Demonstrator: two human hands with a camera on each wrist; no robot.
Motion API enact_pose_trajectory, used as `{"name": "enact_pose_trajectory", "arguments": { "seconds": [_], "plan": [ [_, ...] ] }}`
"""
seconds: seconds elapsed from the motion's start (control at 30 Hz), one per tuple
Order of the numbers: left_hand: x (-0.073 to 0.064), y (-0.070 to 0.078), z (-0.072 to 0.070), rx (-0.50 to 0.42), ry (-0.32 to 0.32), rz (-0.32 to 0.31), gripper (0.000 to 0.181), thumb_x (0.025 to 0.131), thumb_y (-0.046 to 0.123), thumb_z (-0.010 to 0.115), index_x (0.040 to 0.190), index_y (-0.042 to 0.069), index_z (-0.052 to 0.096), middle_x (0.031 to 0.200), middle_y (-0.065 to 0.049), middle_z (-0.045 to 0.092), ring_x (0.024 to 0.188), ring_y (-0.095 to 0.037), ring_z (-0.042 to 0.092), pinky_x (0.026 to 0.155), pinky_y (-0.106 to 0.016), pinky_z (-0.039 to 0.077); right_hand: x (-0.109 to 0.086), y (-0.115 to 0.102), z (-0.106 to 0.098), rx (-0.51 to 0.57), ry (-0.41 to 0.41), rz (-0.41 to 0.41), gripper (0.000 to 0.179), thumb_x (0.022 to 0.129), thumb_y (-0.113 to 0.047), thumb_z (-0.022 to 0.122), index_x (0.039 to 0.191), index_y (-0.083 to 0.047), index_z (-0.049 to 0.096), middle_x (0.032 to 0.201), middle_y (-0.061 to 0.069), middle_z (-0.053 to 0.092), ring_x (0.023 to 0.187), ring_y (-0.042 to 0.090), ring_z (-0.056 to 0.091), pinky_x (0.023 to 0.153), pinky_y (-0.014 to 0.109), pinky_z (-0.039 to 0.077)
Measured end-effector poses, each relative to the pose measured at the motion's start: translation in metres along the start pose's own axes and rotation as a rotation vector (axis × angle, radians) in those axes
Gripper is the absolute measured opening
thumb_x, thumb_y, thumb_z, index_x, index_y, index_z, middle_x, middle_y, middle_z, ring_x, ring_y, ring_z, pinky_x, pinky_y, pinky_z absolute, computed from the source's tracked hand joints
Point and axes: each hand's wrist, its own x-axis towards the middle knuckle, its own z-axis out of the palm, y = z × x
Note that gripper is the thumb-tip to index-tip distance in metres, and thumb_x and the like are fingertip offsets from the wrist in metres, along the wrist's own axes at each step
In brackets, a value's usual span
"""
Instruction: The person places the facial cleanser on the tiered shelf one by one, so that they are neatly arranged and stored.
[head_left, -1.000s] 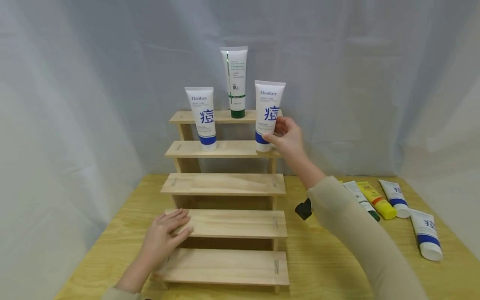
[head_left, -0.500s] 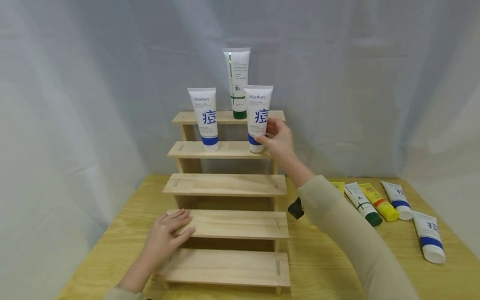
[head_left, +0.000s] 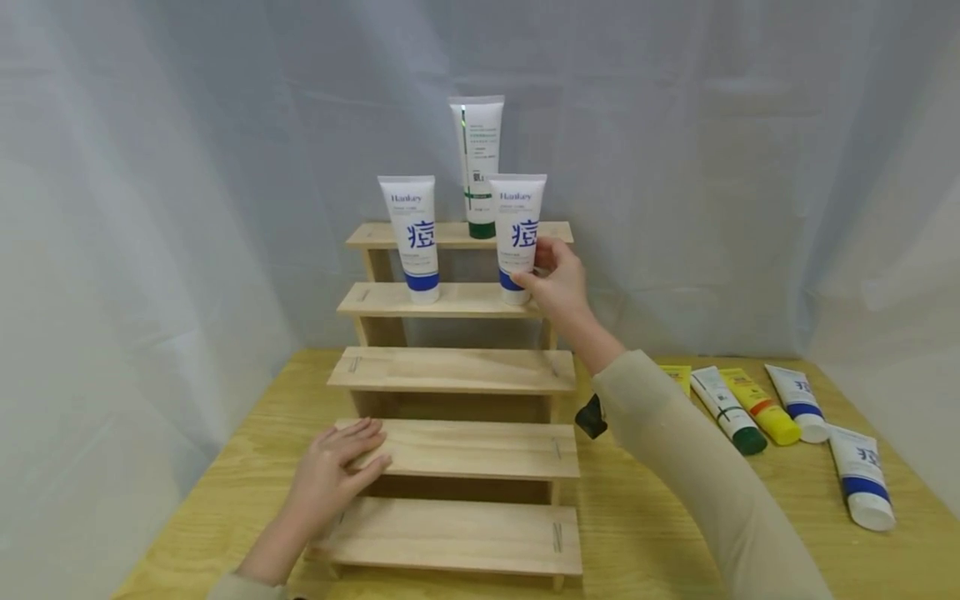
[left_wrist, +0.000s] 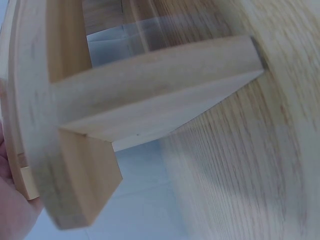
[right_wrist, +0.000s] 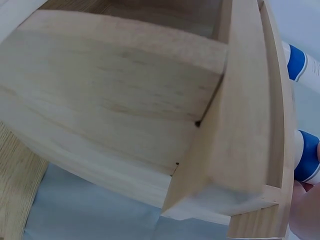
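A yellow-brown wood-grain table (head_left: pixel 217 492) is set nearest, with a pale wooden five-step stand (head_left: pixel 450 533) placed on it. On the table's right side, lying flat, are seen a white tube with a blue band (head_left: pixel 861 477), then farther off a second blue-banded tube (head_left: pixel 797 402), a yellow plastic tube (head_left: pixel 759 407) and a white tube with a green cap (head_left: pixel 726 408). The far side is closed off by pale grey hanging fabric (head_left: pixel 660 167).

The left hand (head_left: pixel 333 467) is laid, fingers relaxed, on the left end of the second step from the near side. A white, blue-lettered tube (head_left: pixel 517 217) is pinched low down by the right hand (head_left: pixel 558 279), upright at the right of the fourth step. To its left, a matching white tube (head_left: pixel 411 233) is stood apart, untouched. On the farthest, top step, a tall white-and-green tube (head_left: pixel 474 146) is partly hidden by the pinched one.
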Motion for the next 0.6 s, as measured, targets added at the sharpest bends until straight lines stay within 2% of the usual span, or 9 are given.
{"name": "enact_pose_trajectory", "arguments": {
  "seconds": [0.33, 0.6],
  "plan": [
    [0.0, 0.0, -0.001, 0.004, 0.01, 0.018, 0.033, 0.071, 0.023, 0.072, 0.094, -0.001, 0.068, 0.106, -0.01, 0.062, 0.101, -0.028, 0.056, 0.086, -0.056, 0.035, 0.0, 0.0, -0.002, -0.037, -0.024, 0.007, 0.047, 0.077, 0.002, 0.065, 0.119, -0.003, 0.046, 0.115, 0.01, 0.053, 0.103, 0.02, 0.051, 0.089, 0.03, 0.042],
    [-0.001, 0.0, 0.0, -0.005, 0.011, 0.009, 0.033, 0.072, 0.022, 0.072, 0.095, -0.001, 0.068, 0.106, -0.01, 0.062, 0.101, -0.029, 0.056, 0.086, -0.057, 0.034, -0.002, 0.002, -0.011, -0.045, -0.09, -0.016, 0.049, 0.076, -0.001, 0.067, 0.12, -0.002, 0.045, 0.118, 0.011, 0.052, 0.107, 0.021, 0.049, 0.092, 0.031, 0.039]
  ]
}}
